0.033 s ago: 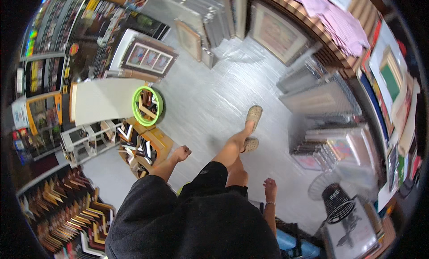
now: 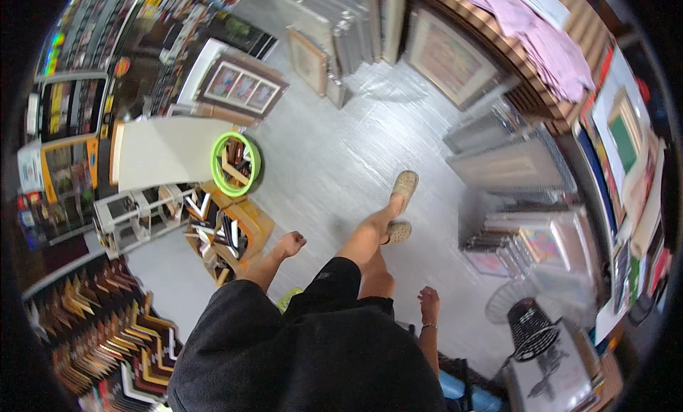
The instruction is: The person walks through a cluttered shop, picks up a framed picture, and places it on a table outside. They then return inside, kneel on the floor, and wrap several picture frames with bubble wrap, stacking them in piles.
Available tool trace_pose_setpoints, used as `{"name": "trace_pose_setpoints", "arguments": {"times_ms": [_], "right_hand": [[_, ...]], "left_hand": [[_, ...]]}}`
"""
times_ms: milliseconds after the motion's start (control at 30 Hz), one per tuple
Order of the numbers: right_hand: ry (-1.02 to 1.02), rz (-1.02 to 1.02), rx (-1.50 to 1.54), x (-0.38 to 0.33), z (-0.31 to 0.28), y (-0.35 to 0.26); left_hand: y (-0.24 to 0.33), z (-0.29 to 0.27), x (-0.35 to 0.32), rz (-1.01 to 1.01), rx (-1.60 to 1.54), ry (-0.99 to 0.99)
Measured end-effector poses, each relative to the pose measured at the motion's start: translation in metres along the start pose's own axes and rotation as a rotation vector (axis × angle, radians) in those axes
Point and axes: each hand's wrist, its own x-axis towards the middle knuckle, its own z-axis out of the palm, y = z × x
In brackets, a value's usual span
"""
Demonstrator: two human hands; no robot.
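My left hand [image 2: 290,243] hangs beside my left thigh, its fingers loosely bent with nothing seen in them. It is nearest to a cardboard box [image 2: 257,223] filled with frame offcuts and corner pieces, and does not touch it. My right hand [image 2: 429,302] hangs by my right side, its fingers half curled and a little apart, holding nothing visible. A bracelet [image 2: 429,326] circles that wrist. Grey floor lies around both hands. My feet are in beige clogs [image 2: 405,189], one ahead of the other.
A green-rimmed bin [image 2: 258,167] of frame pieces stands on the left, near a white rack [image 2: 146,220] and corner samples [image 2: 146,334]. Wrapped frames lean ahead and on the right, including a framed picture [image 2: 455,54]. A black mesh basket [image 2: 532,330] stands at the lower right.
The view has shifted very slightly, so the surroundings sit a little differently. My hands and legs keep almost the same pose.
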Motion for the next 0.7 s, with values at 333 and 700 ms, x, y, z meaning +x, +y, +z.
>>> {"name": "trace_pose_setpoints", "arguments": {"times_ms": [333, 700], "right_hand": [[-0.137, -0.052, -0.361, 0.012, 0.031, -0.089], [-0.217, -0.337, -0.721, 0.081, 0.210, -0.267]], "left_hand": [[-0.047, 0.045, -0.022, 0.076, -0.618, 0.006], [-0.156, -0.051, 0.011, -0.090, -0.628, 0.005]]}}
